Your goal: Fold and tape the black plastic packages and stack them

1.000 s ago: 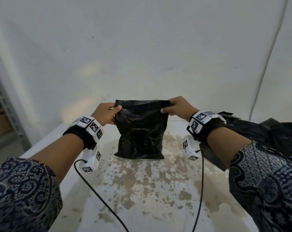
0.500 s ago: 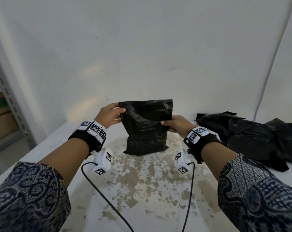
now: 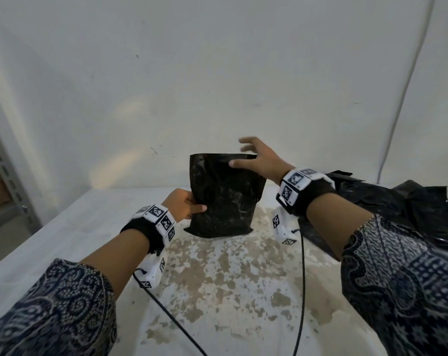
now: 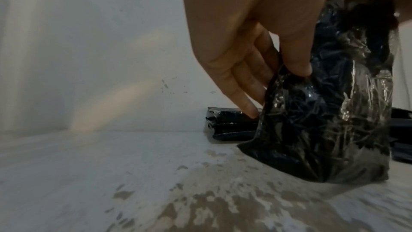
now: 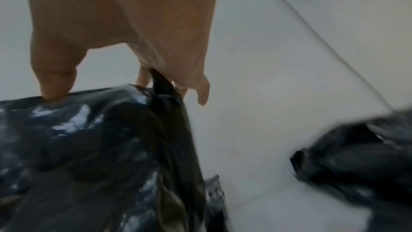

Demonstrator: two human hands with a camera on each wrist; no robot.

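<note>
A black plastic package (image 3: 225, 199) stands upright on the white table (image 3: 89, 227), its open top edge up. My left hand (image 3: 196, 205) pinches its left edge at mid height, thumb on the front and fingers behind; the left wrist view shows this grip (image 4: 287, 77) on the crinkled package (image 4: 323, 121). At the top right corner, my right hand (image 3: 239, 155) has its fingers spread over the top edge and its thumb touching the front. In the blurred right wrist view, the right hand (image 5: 125, 87) rests its thumb on the package (image 5: 78, 147).
A loose pile of black plastic bags (image 3: 397, 204) lies on the table to the right, also seen as the pile (image 5: 356, 156). A low stack of folded black packages (image 4: 231, 126) sits by the back wall. Metal shelving (image 3: 2, 176) stands far left. Wrist cables trail over the worn tabletop.
My left hand slid from the top left corner down to the middle of the left edge. My right hand rose from the right edge to the top right corner and spread its fingers.
</note>
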